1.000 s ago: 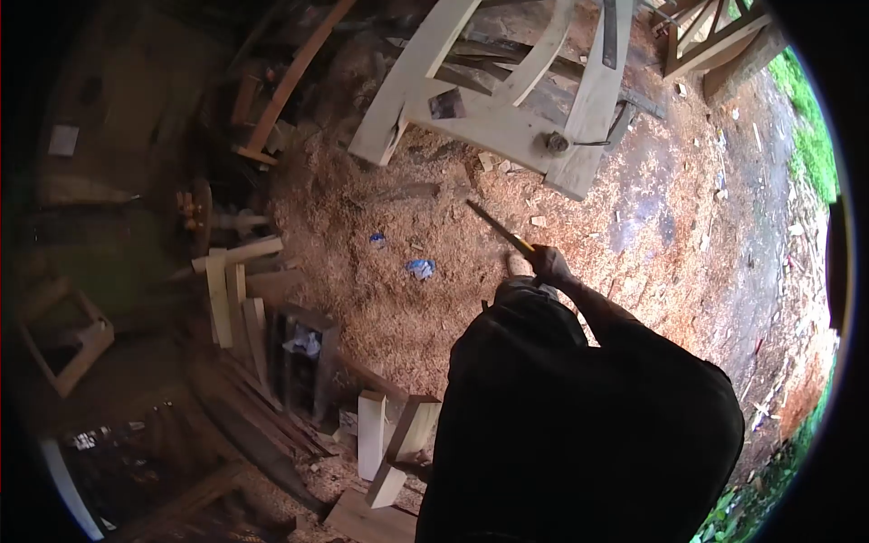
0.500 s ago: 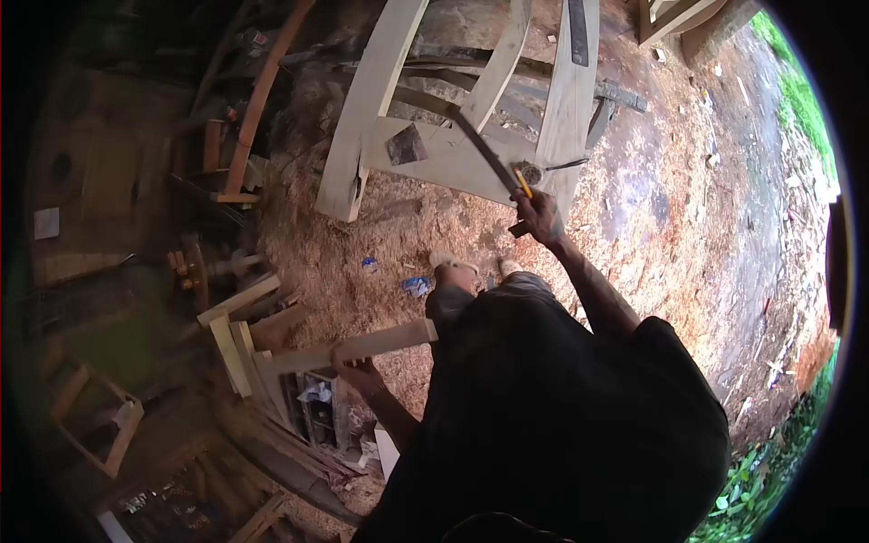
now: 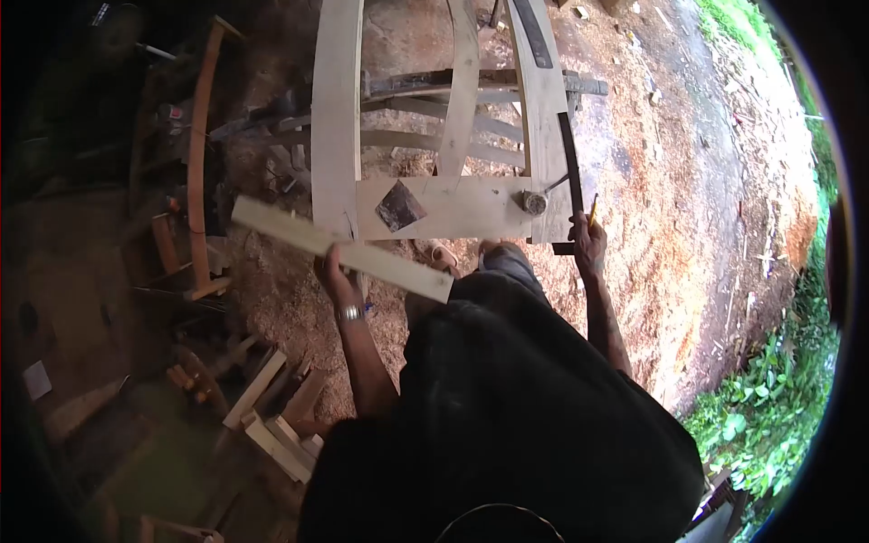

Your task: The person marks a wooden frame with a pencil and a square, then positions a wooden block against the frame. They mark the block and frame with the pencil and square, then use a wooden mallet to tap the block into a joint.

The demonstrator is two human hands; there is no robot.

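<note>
My left hand [image 3: 339,281] is closed around a pale length of timber [image 3: 407,272], held slanting in front of my body. In my right hand [image 3: 590,249] are a long dark carpenter's square [image 3: 571,167] and a yellow pencil [image 3: 594,210]. The square lies along the outer side of the right-hand board [image 3: 546,109] of a pale wooden frame. A wide crosspiece [image 3: 462,201] joins this board to the left-hand board [image 3: 336,118], with a curved slat [image 3: 463,90] between them. On the crosspiece rest a dark square piece [image 3: 399,206] and a round object [image 3: 534,203] with a thin rod beside it.
Dark rough timbers [image 3: 434,83] run under the frame. Wood shavings [image 3: 272,271] cover the ground. A reddish curved wooden piece [image 3: 200,154] stands at the left, and several offcuts [image 3: 272,434] are piled lower down. Green plants [image 3: 760,407] grow at the right edge.
My left hand has lifted the timber away from the pile at the lower left and brought it up near the frame. My right hand, still with the square and pencil, is now at the frame's right side.
</note>
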